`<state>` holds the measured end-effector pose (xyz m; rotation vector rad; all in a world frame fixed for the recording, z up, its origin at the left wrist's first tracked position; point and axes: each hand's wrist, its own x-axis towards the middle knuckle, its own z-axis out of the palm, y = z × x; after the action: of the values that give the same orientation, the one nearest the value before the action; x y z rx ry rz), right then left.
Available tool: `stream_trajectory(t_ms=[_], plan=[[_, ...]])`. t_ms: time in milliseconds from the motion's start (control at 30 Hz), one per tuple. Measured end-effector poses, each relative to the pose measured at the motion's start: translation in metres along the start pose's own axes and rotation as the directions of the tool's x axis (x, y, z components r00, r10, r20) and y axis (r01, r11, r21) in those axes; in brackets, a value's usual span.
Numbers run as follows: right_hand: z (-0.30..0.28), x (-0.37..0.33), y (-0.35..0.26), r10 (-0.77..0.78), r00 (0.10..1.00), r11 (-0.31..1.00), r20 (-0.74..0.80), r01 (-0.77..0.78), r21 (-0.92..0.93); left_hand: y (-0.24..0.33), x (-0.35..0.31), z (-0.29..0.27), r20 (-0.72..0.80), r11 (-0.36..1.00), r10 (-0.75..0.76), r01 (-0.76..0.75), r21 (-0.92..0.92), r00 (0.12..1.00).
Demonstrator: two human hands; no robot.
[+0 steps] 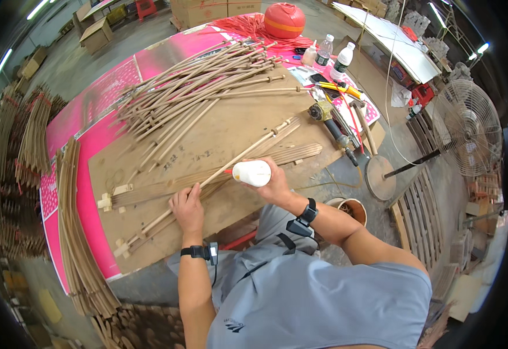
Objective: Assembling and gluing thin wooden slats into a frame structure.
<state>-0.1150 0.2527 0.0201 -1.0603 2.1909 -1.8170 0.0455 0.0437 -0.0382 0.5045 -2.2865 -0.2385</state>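
My right hand (276, 183) is wrapped round a white squeeze bottle (252, 173), tipped on its side. Its red tip points left, close above a long wooden rod (254, 143). That rod lies slantwise across the brown board (166, 160) and has small knobs near its far end. Lower down, the fingers of my left hand (187, 208) are closed on the rod. Flat wooden slats (289, 155) lie beside and under it. Pale wooden blocks (105, 202) sit at the slats' left end.
Knobbed rods (207, 87) are heaped at the back. A power tool (335, 131), a hammer (365, 128) and plastic bottles (325, 51) lie or stand to the right. Bundled slats (76, 232) overhang the left edge. A fan (466, 128) and a bucket (355, 210) stand off the table.
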Motion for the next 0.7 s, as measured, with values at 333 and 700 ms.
stream_trajectory(t_ms=[333,700], plan=[[-0.004,0.002,-0.001,-0.1,0.995,0.992,0.024,0.101,-0.07,0.002,0.001,0.0,0.002,1.0,-0.015,0.015,-0.02,1.0],[-0.012,-0.004,-0.037,-0.032,0.993,0.999,0.118,0.034,-0.018,0.002,0.0,-0.004,-0.005,0.999,-0.019,0.019,-0.029,1.0]])
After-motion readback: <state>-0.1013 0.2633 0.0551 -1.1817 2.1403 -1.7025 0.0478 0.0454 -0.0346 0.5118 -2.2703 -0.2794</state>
